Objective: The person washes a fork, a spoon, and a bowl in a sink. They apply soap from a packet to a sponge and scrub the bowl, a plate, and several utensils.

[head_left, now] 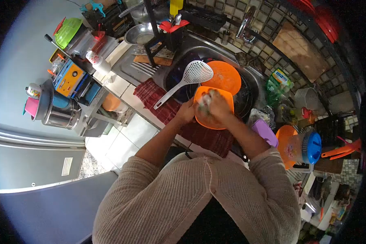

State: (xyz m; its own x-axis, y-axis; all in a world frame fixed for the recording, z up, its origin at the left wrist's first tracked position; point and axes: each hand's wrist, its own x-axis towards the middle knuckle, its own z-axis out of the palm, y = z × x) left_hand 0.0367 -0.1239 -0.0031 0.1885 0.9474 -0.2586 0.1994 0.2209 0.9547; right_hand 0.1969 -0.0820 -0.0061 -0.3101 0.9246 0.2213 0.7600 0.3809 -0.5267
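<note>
My left hand (186, 112) grips the left side of a square-cornered orange bowl (209, 123) at the sink's front edge. Inside that bowl, my right hand (219, 105) is closed, with something whitish and greenish, perhaps sudsy, under its fingers; I cannot make out what it is. Just behind lies a round orange plate (225, 77) with wet-looking specks. A white slotted skimmer (198, 72) rests with its head over the sink (175, 67) and its handle on a dark red striped towel (150, 92). Dark items in the basin are partly hidden by the bowl and plate.
A faucet (246, 26) rises behind the sink. To the right stand a green detergent bottle (277, 87), a purple lid (265, 133) and a blue-lidded container (312, 147). A metal bowl (141, 34) sits on the left near a black rack post (151, 24).
</note>
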